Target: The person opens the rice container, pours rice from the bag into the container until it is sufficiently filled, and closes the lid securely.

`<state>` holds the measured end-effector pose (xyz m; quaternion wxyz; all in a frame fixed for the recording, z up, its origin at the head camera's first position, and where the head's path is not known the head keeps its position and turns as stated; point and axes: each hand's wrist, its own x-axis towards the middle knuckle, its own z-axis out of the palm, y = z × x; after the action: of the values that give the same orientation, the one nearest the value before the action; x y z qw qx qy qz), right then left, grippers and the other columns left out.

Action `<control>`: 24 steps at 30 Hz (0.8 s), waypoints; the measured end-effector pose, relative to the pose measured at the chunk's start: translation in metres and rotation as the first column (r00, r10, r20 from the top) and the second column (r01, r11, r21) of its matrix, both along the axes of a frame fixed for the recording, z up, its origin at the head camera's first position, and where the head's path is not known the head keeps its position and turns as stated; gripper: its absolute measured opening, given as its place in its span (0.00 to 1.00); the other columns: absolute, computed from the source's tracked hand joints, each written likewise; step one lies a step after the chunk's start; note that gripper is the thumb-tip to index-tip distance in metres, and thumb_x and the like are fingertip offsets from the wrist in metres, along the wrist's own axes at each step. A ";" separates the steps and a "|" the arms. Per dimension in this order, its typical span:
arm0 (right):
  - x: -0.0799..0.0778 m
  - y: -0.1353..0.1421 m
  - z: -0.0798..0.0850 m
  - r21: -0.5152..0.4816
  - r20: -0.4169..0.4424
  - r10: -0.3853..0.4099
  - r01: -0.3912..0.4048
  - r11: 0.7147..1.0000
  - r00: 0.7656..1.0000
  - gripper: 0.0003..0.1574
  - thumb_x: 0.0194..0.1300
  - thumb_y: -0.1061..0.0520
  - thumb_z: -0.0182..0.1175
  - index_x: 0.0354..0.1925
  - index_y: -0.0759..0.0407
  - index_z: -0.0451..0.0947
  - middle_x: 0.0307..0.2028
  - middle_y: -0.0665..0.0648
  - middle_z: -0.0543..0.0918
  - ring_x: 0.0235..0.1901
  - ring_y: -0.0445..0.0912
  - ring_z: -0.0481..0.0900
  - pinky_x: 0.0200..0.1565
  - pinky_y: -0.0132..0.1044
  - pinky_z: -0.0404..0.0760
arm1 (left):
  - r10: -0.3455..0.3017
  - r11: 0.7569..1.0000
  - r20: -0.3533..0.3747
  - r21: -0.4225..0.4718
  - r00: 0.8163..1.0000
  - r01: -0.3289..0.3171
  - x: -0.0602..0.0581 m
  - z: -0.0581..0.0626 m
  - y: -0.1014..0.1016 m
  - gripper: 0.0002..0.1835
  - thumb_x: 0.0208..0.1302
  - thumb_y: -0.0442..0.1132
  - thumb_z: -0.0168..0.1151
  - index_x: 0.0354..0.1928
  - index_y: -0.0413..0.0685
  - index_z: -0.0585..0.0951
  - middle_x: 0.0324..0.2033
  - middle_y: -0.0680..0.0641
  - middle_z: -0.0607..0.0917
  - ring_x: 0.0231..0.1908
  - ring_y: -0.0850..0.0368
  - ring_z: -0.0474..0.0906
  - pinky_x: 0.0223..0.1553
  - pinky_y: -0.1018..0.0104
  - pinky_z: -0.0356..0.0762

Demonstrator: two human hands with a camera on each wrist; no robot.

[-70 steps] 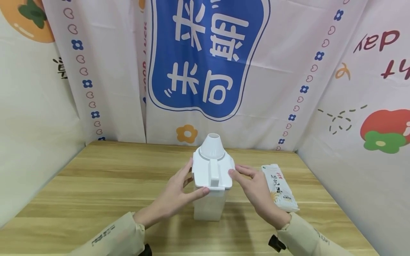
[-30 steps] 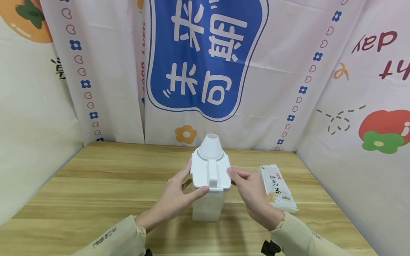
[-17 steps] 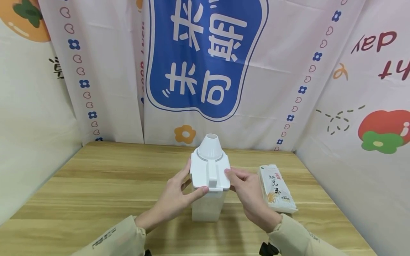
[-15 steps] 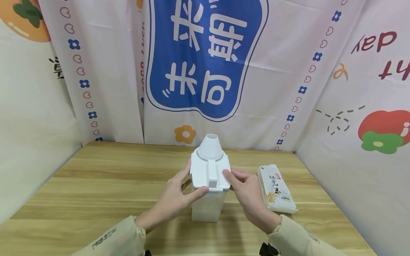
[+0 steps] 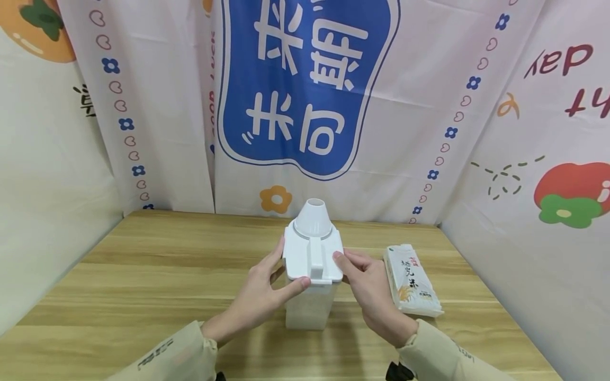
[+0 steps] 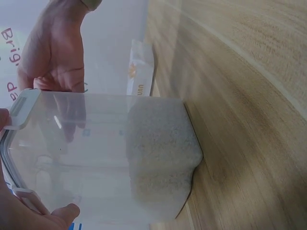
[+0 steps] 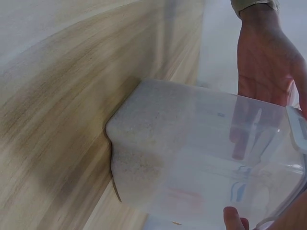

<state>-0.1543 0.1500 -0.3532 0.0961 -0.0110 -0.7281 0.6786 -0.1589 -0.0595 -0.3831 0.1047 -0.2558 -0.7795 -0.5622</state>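
Note:
A clear rice storage container (image 5: 310, 312) stands upright on the wooden table, with rice filling its lower part in both wrist views. Its white lid (image 5: 297, 259) lies on top and carries a white cone-shaped cup (image 5: 314, 219). My left hand (image 5: 259, 288) holds the lid's left side, thumb on the front edge and fingers along the side. At the lid's right edge, my right hand (image 5: 374, 286) pinches, thumb on top and the other fingers curled below. A white side clip (image 6: 24, 110) lies down against the container wall in the left wrist view.
A white packaged bag of rice (image 5: 412, 280) lies on the table (image 5: 157, 275) to the right, close beside my right hand. Printed cloth hangs behind the table (image 5: 181, 132) and along both sides.
My right hand has moved slightly left and its fingers have curled in closer at the lid's right edge. The left hand keeps its place; the container stays put.

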 end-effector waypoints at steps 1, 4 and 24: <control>0.000 0.000 0.000 -0.005 0.003 -0.003 0.003 1.000 1.000 0.20 0.65 0.55 0.67 0.51 0.67 0.83 0.51 0.60 0.80 0.48 0.50 0.80 0.44 0.37 0.84 | 0.000 1.000 0.000 -0.001 1.000 0.000 0.000 0.000 0.000 0.54 0.59 0.53 0.71 0.77 0.45 0.48 0.74 0.46 0.54 0.70 0.51 0.55 0.61 0.56 0.69; -0.001 0.000 -0.001 -0.010 0.005 -0.007 0.007 1.000 1.000 0.20 0.65 0.55 0.67 0.51 0.67 0.83 0.51 0.60 0.80 0.48 0.50 0.80 0.44 0.37 0.84 | 0.002 1.000 0.002 -0.001 1.000 -0.002 0.001 0.000 0.000 0.54 0.59 0.53 0.71 0.77 0.44 0.48 0.74 0.46 0.54 0.70 0.51 0.55 0.61 0.56 0.69; -0.002 0.002 -0.007 -0.037 -0.009 -0.004 0.003 0.999 1.000 0.22 0.65 0.53 0.67 0.51 0.67 0.82 0.52 0.60 0.81 0.50 0.50 0.79 0.47 0.42 0.83 | -0.002 1.000 0.005 0.014 1.000 0.002 0.000 -0.002 0.001 0.54 0.59 0.53 0.71 0.77 0.46 0.48 0.74 0.47 0.54 0.70 0.53 0.56 0.62 0.56 0.68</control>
<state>-0.1564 0.1515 -0.3598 0.1003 -0.0111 -0.7148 0.6920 -0.1593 -0.0585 -0.3848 0.1040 -0.2544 -0.7756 -0.5682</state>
